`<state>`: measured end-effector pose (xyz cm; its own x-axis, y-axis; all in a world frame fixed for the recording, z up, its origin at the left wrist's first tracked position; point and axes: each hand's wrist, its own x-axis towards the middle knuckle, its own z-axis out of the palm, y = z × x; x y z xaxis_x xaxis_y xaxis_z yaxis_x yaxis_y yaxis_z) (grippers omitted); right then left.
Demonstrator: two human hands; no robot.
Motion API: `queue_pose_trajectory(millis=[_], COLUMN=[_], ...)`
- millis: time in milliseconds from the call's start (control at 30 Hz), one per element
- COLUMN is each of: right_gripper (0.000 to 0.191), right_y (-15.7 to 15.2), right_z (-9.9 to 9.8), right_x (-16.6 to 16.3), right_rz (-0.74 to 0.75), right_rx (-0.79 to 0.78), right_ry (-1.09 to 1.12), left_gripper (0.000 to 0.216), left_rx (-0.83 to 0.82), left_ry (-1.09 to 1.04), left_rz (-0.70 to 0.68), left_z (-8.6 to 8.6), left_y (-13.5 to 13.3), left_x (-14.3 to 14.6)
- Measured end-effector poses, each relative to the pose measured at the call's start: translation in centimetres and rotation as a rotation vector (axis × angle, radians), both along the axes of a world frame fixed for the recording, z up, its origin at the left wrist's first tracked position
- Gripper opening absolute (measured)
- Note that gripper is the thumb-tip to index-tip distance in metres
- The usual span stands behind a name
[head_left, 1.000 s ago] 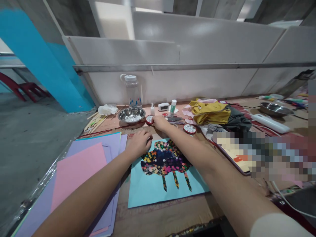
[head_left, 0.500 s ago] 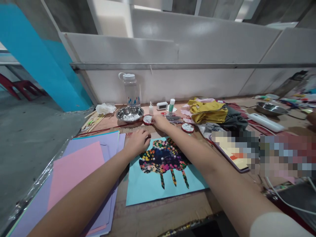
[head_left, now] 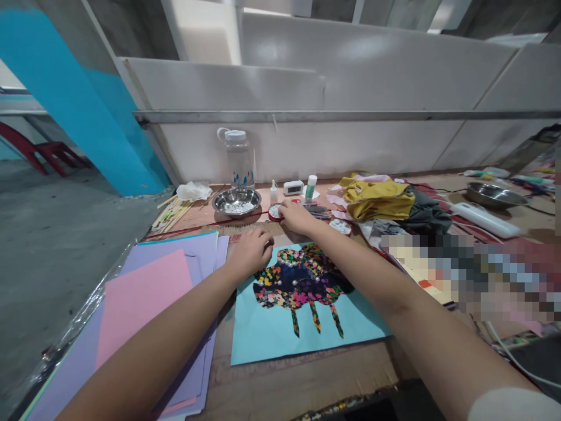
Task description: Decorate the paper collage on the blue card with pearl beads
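At centre, my right hand [head_left: 294, 217] touches a red-rimmed dish [head_left: 274, 211], grip unclear; my left hand [head_left: 250, 252], fingers apart, rests by the turquoise sheet [head_left: 263, 336].

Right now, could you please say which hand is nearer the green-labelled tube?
Right: the right hand is in front of the tube; the left hand is farther, by the blue sheet.

Craft workroom: coloured papers [head_left: 144, 286] are lying along left edge of bench [head_left: 249, 386]; floral collage [head_left: 302, 295] is lying near front edge; glue stick [head_left: 311, 189] is standing near back edge; concrete floor [head_left: 48, 234] is showing beyond left edge.
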<state>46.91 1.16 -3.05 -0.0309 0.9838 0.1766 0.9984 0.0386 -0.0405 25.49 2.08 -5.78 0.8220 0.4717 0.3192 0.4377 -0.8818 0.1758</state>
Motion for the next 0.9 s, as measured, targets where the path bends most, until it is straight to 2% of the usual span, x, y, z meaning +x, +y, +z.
queue_pose_trajectory(millis=[167, 267, 500, 700, 900], right_gripper=[0.063, 0.074, 0.052, 0.057, 0.058], right_y=[1.0, 2.1, 2.3, 1.6, 3.1], right_z=[0.2, -0.2, -1.6, -1.8, -2.8], right_x=[0.5, 0.2, -0.7, -0.4, -0.5], right_rz=[0.0, 0.021, 0.035, 0.048, -0.027], right_rx=[0.034, 0.004, -0.047, -0.094, -0.068], right_ry=[0.032, 0.056, 0.083, 0.118, 0.128], left_gripper=[0.019, 0.018, 0.019, 0.017, 0.016], left_rx=[-0.011, -0.011, -0.01, -0.012, -0.013], left_ry=[0.002, 0.001, 0.004, -0.006, -0.008], left_rz=[0.012, 0.011, 0.021, 0.028, 0.025], left_z=[0.1, 0.2, 0.1, 0.3, 0.3], left_y=[-0.1, -0.2, -0.1, -0.3, -0.4], left_x=[0.0, 0.0, 0.1, 0.1, 0.1])
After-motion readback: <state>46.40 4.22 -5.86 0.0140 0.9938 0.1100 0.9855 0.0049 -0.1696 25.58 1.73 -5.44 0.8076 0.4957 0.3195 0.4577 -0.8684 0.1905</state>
